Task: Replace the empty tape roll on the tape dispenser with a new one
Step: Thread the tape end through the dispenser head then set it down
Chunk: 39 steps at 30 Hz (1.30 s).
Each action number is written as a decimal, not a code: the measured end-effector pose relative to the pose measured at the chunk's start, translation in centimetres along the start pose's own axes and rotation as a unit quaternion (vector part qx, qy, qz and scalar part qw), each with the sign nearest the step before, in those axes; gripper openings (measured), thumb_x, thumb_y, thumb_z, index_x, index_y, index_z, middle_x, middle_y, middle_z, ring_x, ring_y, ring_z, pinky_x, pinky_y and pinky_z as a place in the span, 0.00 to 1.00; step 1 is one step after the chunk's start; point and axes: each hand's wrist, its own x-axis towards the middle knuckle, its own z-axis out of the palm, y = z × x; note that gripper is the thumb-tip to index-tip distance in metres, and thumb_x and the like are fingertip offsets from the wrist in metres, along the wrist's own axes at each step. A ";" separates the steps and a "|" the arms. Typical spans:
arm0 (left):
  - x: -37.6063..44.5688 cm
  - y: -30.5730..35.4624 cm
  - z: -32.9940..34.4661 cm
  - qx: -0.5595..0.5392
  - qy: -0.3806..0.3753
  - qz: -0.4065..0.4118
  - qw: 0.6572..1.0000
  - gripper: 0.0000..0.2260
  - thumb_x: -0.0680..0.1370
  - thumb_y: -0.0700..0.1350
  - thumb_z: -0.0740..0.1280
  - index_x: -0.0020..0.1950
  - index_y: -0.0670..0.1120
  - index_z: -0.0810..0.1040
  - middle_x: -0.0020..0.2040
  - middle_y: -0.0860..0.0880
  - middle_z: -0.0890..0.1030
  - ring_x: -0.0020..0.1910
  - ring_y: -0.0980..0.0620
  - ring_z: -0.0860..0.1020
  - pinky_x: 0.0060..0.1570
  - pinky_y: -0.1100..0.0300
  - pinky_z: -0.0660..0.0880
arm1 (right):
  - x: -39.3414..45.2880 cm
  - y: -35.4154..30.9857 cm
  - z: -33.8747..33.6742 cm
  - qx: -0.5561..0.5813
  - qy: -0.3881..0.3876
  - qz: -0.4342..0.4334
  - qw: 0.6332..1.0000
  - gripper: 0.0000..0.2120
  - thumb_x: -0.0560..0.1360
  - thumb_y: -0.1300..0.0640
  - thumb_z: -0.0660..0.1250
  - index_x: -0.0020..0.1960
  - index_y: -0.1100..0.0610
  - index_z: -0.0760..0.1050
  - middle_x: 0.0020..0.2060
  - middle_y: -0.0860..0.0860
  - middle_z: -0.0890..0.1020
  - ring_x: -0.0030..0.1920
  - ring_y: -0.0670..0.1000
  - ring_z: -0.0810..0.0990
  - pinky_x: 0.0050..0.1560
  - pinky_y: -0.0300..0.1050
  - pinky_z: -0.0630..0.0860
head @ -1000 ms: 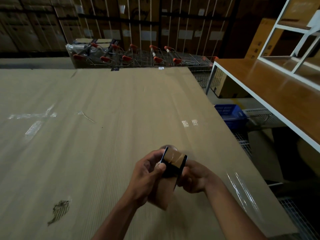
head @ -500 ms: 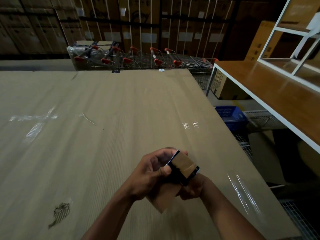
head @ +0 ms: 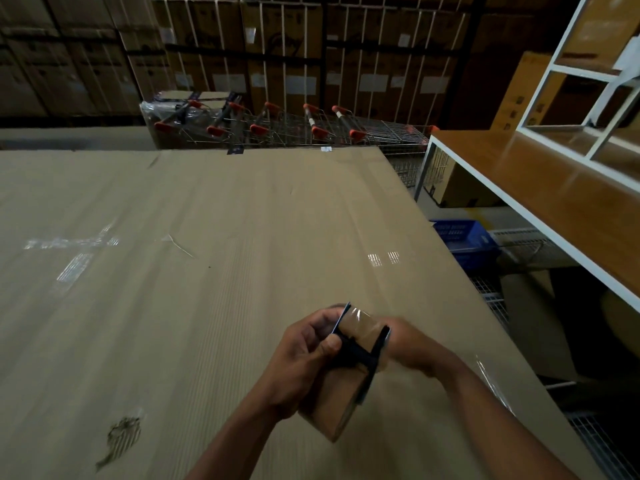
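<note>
Both hands hold a black tape dispenser (head: 356,355) above the near right part of a large cardboard sheet (head: 194,271). A brown tape roll (head: 360,329) with a shiny film sits between the dispenser's two side plates. My left hand (head: 304,362) grips the dispenser's left side, thumb pressed on the black frame. My right hand (head: 407,344) holds the right side, its fingers mostly hidden behind the roll. A brown block-shaped part (head: 337,407) hangs below the frame, toward me.
A wooden-topped white-framed bench (head: 554,202) stands to the right, with a blue crate (head: 464,237) and wire shelving below. Shopping carts with orange handles (head: 277,129) line the sheet's far edge. Stacked cartons fill the back wall. A scuff (head: 121,438) marks the cardboard at near left.
The dispenser has turned in my hands, its roll now facing more upward and to the right. Both hands shifted slightly right; my right hand came up beside the roll.
</note>
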 end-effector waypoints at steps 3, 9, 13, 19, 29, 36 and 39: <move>0.2 -0.2 -0.5 0.017 0.025 0.005 1.000 0.20 0.74 0.46 0.68 0.63 0.38 0.76 0.56 0.42 0.84 0.55 0.46 0.82 0.53 0.57 0.80 | -1.9 -3.0 -1.5 0.135 0.180 -0.171 0.959 0.18 0.74 0.44 0.66 0.59 0.52 0.77 0.57 0.49 0.82 0.60 0.48 0.79 0.62 0.47 0.75; 0.5 -0.8 -0.8 0.061 0.080 0.008 0.995 0.14 0.77 0.41 0.64 0.61 0.42 0.78 0.54 0.41 0.85 0.53 0.44 0.83 0.53 0.53 0.81 | -4.3 -3.4 3.0 0.128 0.008 -0.241 0.962 0.37 0.70 0.35 0.65 0.71 0.56 0.65 0.65 0.49 0.77 0.67 0.48 0.74 0.62 0.36 0.71; 0.1 -1.1 -0.2 0.069 0.093 0.004 0.993 0.13 0.77 0.41 0.64 0.61 0.39 0.77 0.53 0.42 0.86 0.52 0.44 0.84 0.52 0.52 0.81 | -4.3 -1.8 4.6 0.220 0.040 -0.230 0.947 0.30 0.70 0.40 0.68 0.67 0.55 0.69 0.61 0.46 0.81 0.63 0.47 0.78 0.56 0.36 0.75; 0.4 -2.0 0.3 0.090 0.147 -0.019 0.985 0.09 0.81 0.35 0.61 0.58 0.43 0.78 0.49 0.45 0.87 0.47 0.49 0.85 0.42 0.59 0.82 | -3.2 -0.2 6.9 0.230 0.133 -0.194 0.944 0.30 0.71 0.36 0.65 0.65 0.56 0.72 0.59 0.51 0.81 0.60 0.50 0.79 0.58 0.40 0.75; 1.6 -2.2 0.4 0.085 0.194 -0.075 0.974 0.07 0.83 0.41 0.61 0.57 0.43 0.78 0.52 0.40 0.85 0.47 0.43 0.84 0.39 0.54 0.82 | -3.0 1.5 10.1 0.240 0.200 -0.071 0.947 0.22 0.69 0.36 0.66 0.36 0.55 0.80 0.29 0.50 0.80 0.31 0.48 0.75 0.32 0.44 0.74; 2.8 -4.4 -0.6 -0.079 0.254 -0.198 0.943 0.14 0.84 0.46 0.60 0.57 0.36 0.77 0.43 0.39 0.82 0.35 0.45 0.81 0.34 0.54 0.81 | -3.7 2.4 8.6 0.204 0.185 0.016 0.961 0.13 0.74 0.54 0.70 0.35 0.60 0.82 0.28 0.52 0.83 0.29 0.50 0.80 0.33 0.48 0.80; 2.8 -6.6 -1.4 -0.175 0.258 -0.241 0.919 0.18 0.83 0.49 0.59 0.60 0.35 0.77 0.47 0.35 0.83 0.39 0.41 0.83 0.42 0.49 0.82 | -4.2 3.3 7.6 0.163 0.200 0.036 0.965 0.12 0.73 0.61 0.71 0.31 0.61 0.80 0.26 0.56 0.83 0.26 0.55 0.82 0.33 0.56 0.83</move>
